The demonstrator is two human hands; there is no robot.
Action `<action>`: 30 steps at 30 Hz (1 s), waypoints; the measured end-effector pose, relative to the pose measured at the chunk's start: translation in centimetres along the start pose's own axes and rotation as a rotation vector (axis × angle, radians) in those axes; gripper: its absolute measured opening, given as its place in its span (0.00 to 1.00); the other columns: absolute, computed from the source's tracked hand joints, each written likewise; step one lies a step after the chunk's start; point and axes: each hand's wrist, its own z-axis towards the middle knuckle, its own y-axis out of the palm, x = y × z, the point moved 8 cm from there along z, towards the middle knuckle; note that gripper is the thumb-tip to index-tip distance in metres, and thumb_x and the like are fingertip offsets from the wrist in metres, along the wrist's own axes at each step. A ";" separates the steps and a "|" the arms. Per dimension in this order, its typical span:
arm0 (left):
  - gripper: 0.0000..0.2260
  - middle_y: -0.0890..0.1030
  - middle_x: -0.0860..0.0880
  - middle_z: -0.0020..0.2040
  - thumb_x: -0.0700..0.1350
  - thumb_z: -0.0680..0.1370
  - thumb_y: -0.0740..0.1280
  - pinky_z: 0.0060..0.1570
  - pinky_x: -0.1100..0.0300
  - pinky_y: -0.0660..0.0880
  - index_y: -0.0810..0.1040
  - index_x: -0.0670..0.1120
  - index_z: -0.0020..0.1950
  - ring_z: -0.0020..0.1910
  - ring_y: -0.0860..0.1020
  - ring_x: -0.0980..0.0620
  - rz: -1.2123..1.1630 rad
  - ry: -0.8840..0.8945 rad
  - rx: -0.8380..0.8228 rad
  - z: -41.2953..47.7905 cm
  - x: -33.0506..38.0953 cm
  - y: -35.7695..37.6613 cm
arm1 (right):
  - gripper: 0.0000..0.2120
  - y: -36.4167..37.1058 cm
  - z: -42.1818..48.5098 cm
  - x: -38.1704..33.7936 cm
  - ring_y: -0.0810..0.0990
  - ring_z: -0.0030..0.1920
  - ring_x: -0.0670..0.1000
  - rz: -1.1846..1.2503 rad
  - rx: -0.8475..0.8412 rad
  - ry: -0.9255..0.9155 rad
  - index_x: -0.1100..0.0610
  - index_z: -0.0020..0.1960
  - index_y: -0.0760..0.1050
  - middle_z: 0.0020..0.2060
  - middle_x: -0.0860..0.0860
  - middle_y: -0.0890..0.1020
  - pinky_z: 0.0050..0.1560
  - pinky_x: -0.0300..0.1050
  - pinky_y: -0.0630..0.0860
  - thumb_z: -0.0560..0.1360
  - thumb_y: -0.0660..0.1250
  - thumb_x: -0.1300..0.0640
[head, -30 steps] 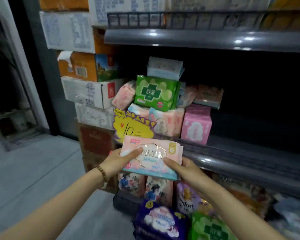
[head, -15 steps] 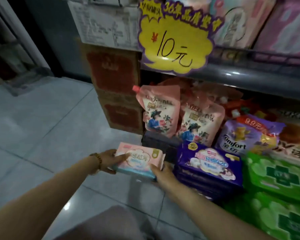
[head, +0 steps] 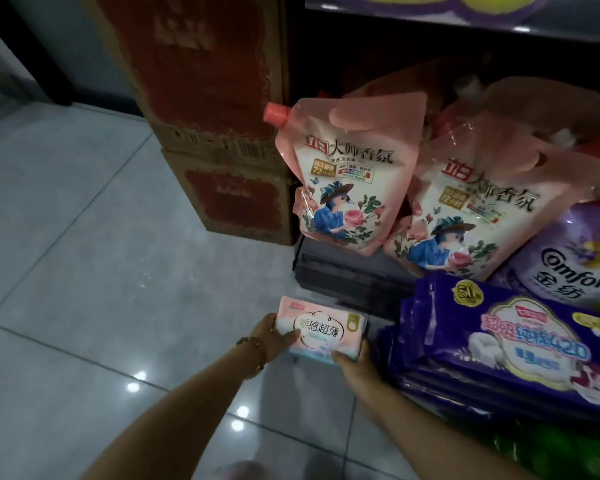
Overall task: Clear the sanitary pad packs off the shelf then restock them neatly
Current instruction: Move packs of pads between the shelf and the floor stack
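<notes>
A pink and pale blue sanitary pad pack (head: pixel 321 329) is held low, just above the grey floor tiles, between both hands. My left hand (head: pixel 272 334) grips its left end with the thumb on top. My right hand (head: pixel 352 363) grips its near right corner. Right beside it lies a stack of purple sanitary pad packs (head: pixel 510 344) on the floor. A green pack (head: pixel 548 452) shows dimly at the lower right. The shelf the packs came from is out of view, apart from its dark edge (head: pixel 465 19) at the top.
Two pink detergent pouches (head: pixel 350 174) lean on a dark low ledge (head: pixel 347 275) under the shelf, with a purple softener bag (head: pixel 575 268) to their right. Stacked brown cartons (head: pixel 219 133) stand at the left of the shelf. Grey tiled floor (head: pixel 94 271) spreads to the left.
Both hands have carried the pink pack down from shelf height to just above the floor, beside the purple stack. My view has dropped and moved closer with it.
</notes>
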 end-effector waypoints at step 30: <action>0.22 0.73 0.56 0.65 0.60 0.77 0.62 0.60 0.68 0.67 0.69 0.52 0.69 0.63 0.73 0.55 0.734 0.577 0.285 -22.6 25.4 -13.0 | 0.25 -11.8 -25.8 -27.1 0.62 0.71 0.45 -0.651 -0.182 -1.060 0.51 0.73 0.61 0.72 0.45 0.60 0.69 0.36 0.60 0.79 0.63 0.51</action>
